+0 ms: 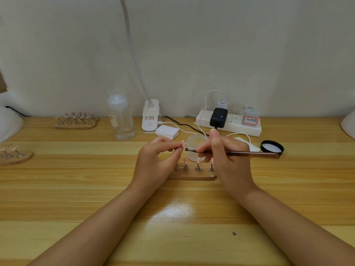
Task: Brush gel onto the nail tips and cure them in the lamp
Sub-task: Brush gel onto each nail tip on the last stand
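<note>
My left hand (159,160) pinches a small stand with a pink nail tip (183,144) and holds it up over the table. In my right hand (224,156) is a brown gel brush (249,154), its dark tip touching that nail tip. Below my hands lies a wooden holder (192,176) with three more pink nail tips (198,161) on metal stands. An open frosted gel jar (196,141) stands just behind the hands, and its black lid (271,147) lies to the right. White lamp bodies show at the far left edge (9,123) and the far right edge (348,123).
Two more wooden holders with nail tips sit at the back left (76,124) and at the left edge (15,158). A clear bottle (121,120), a clip desk lamp (150,118), white pads (166,131) and a power strip (230,121) with cables line the wall.
</note>
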Motion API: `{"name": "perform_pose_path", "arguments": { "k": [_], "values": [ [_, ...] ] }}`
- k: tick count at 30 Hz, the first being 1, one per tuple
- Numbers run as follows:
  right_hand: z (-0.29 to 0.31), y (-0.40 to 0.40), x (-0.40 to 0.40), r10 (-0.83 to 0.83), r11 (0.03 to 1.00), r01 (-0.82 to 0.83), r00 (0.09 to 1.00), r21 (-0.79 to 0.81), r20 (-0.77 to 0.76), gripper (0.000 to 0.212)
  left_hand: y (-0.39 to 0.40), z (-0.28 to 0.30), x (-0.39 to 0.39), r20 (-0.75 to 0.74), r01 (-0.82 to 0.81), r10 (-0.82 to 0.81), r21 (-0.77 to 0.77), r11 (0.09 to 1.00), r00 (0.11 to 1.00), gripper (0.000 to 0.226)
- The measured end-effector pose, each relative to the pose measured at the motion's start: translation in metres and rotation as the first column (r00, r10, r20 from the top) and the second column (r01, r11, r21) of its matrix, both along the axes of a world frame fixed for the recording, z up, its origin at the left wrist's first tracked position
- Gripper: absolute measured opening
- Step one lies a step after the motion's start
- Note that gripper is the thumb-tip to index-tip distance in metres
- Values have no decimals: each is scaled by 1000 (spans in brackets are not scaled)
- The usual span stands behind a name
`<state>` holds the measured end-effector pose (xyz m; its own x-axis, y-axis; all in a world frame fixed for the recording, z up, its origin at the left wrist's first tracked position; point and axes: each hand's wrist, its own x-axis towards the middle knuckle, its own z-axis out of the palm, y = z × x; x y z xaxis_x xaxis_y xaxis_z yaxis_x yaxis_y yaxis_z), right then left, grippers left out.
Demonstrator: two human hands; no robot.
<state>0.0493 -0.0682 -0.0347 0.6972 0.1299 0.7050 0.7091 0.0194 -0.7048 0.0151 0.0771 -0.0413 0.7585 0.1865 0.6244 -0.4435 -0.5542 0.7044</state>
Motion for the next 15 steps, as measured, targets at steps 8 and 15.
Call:
{"name": "perform_pose_path", "arguments": {
  "k": [8,15],
  "values": [
    [4,2,-1,-12,996,17,998,87,-60,38,0,0,0,1,14,-14,6,1000,1000,19],
    [3,5,1,-17,1000,18,999,9,-48,35,0,0,0,-8,21,-21,28,999,1000,17]
  ]
}}
